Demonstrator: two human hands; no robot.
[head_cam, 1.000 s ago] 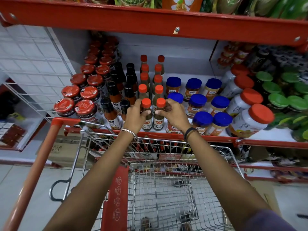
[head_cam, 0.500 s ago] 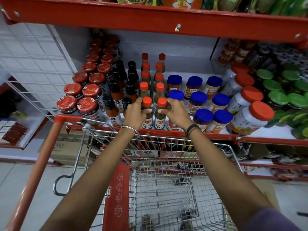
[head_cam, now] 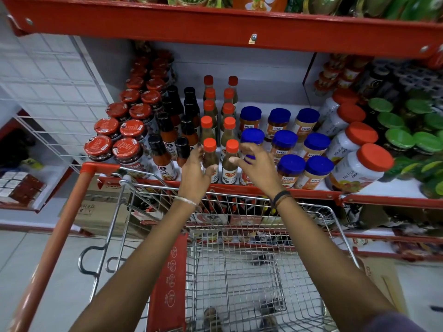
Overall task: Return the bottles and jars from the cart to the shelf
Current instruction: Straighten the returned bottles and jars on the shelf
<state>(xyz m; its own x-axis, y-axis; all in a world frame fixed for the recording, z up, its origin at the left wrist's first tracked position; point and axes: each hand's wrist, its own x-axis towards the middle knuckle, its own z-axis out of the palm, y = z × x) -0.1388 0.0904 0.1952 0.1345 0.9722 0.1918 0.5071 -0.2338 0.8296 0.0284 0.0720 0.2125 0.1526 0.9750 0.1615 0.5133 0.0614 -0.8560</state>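
Hands reach over the cart to the front of the shelf. The left hand (head_cam: 194, 174) is at the left side of the front left orange-capped bottle (head_cam: 210, 160), fingers spread and loose, thumb against the bottle's lower body; it grips nothing. The right hand (head_cam: 257, 167) hovers with curled, parted fingers just right of the second front orange-capped bottle (head_cam: 230, 162), one fingertip near its shoulder, and also holds nothing. Both forearms stretch up from the bottom of the view, a thin bangle on the left wrist and a dark band on the right.

The two bottles stand upright, side by side at the shelf's (head_cam: 311, 192) front edge, heading two rows of the same sauce that run back to the rear wall. Left of them stand black-capped chilli sauce bottles (head_cam: 163, 159), then red-lidded jars (head_cam: 124, 152). To the right are blue-lidded jars (head_cam: 291, 170), white jam jars with orange lids (head_cam: 359, 168) lying tilted, and green-lidded jars (head_cam: 399, 138) beyond.

The wire cart (head_cam: 239, 271) with its red handle (head_cam: 60, 236) sits against the red-edged shelving; its basket shows bare mesh over a pale tiled floor. A red upper shelf (head_cam: 215, 27) spans the top.
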